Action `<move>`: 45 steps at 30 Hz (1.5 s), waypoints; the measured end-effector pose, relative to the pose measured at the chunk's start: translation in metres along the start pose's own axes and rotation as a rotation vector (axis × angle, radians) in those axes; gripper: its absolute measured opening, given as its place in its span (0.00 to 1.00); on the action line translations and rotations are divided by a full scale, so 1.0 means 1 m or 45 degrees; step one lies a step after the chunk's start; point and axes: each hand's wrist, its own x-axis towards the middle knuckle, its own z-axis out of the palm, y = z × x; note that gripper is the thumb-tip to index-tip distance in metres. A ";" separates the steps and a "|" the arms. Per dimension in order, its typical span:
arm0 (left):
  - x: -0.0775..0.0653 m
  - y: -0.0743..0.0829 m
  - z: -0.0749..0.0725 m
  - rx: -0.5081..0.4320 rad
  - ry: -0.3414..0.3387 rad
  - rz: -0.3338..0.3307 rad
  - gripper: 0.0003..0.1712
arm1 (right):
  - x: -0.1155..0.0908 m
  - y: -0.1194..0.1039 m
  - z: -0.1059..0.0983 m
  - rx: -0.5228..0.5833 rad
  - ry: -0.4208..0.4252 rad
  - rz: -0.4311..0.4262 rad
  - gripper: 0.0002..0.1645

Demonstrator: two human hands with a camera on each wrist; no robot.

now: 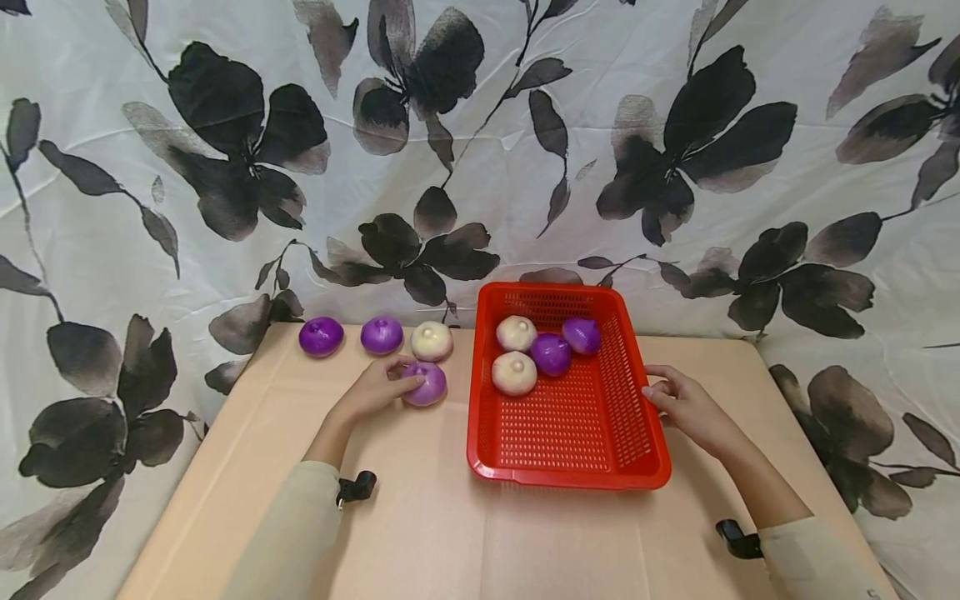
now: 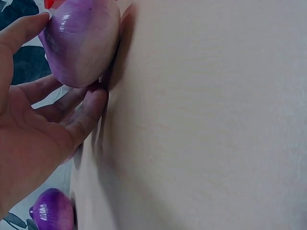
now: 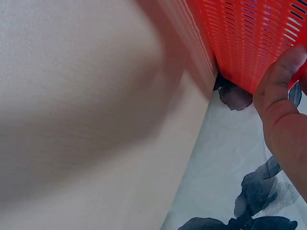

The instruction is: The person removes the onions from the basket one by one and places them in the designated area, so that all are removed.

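Note:
My left hand (image 1: 375, 390) grips a shiny light purple onion (image 1: 426, 385) at the table, left of the red basket (image 1: 567, 480). Seen from the left wrist, the thumb presses one side of that onion (image 2: 84, 45) and the fingers curl under its pale part. With thumb and fingers, my right hand (image 1: 692, 412) holds the basket's right rim; the right wrist view has the thumb against the slotted wall (image 3: 240, 43). Inside the basket, towards the back, lie two white onions (image 1: 514, 373) and two purple onions (image 1: 551, 355).
Along the table's back edge stand a dark purple onion (image 1: 321, 337), another purple onion (image 1: 382, 335) and a white onion (image 1: 431, 342), the last right behind the held one. A floral cloth (image 1: 525, 167) hangs behind the beige table (image 1: 420, 517).

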 end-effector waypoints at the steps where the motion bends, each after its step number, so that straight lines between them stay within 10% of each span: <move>1: 0.000 0.000 0.000 0.001 0.000 0.004 0.32 | 0.000 0.000 0.000 0.000 0.001 0.002 0.34; 45: -0.007 0.005 -0.006 -0.037 -0.031 0.002 0.38 | 0.001 0.001 0.000 0.023 0.004 0.007 0.34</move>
